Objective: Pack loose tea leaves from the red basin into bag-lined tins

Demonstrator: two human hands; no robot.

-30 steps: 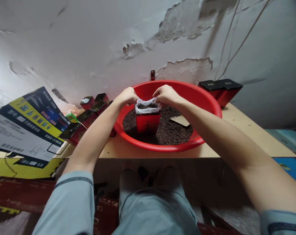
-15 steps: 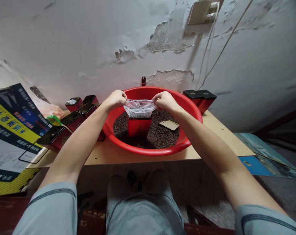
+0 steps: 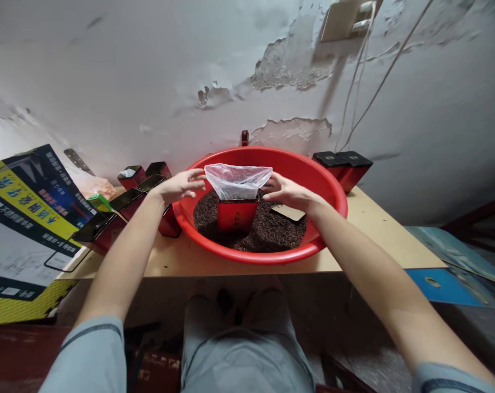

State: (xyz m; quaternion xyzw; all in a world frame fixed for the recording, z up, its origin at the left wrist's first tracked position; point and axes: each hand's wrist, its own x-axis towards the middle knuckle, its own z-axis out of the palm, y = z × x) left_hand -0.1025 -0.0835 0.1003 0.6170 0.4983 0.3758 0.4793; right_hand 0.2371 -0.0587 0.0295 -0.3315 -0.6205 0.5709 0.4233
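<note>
A red tea tin [image 3: 237, 216] stands upright on dark loose tea leaves [image 3: 280, 236] inside a wide red basin [image 3: 267, 256]. Out of the tin's top rises a clear plastic bag [image 3: 238, 181], its mouth spread wide. My left hand [image 3: 182, 185] is just left of the bag, fingers apart and holding nothing. On the other side, my right hand [image 3: 286, 191] is open too, its fingertips close to the bag's right corner; whether they touch it I cannot tell. A flat tan card [image 3: 288, 212] lies on the leaves, right of the tin.
Several red and black tins [image 3: 127, 202] stand left of the basin, with a green packet [image 3: 100, 203] among them. Two lidded tins [image 3: 346, 166] are at the back right of the wooden table [image 3: 378, 234]. A printed cardboard box [image 3: 26, 229] stands far left. White cords [image 3: 352, 109] hang along the wall.
Both hands have let go of the bag's rim and opened, moving outward. The bag's mouth now stands wider by itself. The whole view has shifted slightly.
</note>
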